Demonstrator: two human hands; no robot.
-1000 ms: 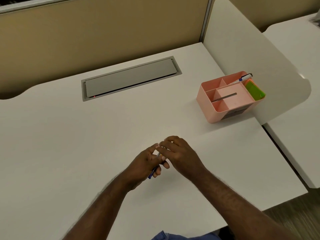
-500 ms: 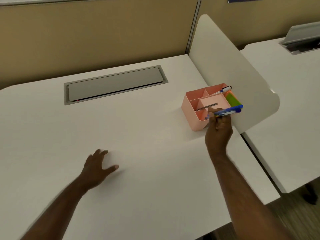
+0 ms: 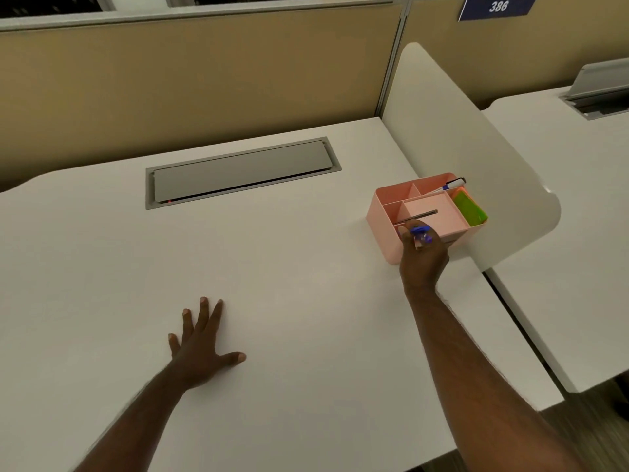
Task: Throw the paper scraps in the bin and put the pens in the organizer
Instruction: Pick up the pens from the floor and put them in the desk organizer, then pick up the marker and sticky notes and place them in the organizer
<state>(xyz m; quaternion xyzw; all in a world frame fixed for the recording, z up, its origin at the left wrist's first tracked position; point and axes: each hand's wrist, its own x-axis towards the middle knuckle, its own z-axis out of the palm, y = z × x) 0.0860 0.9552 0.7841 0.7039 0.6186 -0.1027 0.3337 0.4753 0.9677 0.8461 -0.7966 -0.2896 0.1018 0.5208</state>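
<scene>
A pink organizer stands at the right side of the white desk, against a white divider. My right hand pinches blue pens, held upright over the organizer's near left compartment. A white marker with a dark cap leans out of the far compartment, a dark pen lies across the middle, and green sticky notes fill the right side. My left hand rests flat on the desk with fingers spread. No paper scraps or bin are in view.
A grey cable hatch is set into the desk's far middle. A tan partition runs along the back. The white divider separates this desk from a neighbouring desk on the right.
My right hand carried the pens from the desk's middle to the organizer and turned them from level to upright. My left hand let go and settled flat on the desk.
</scene>
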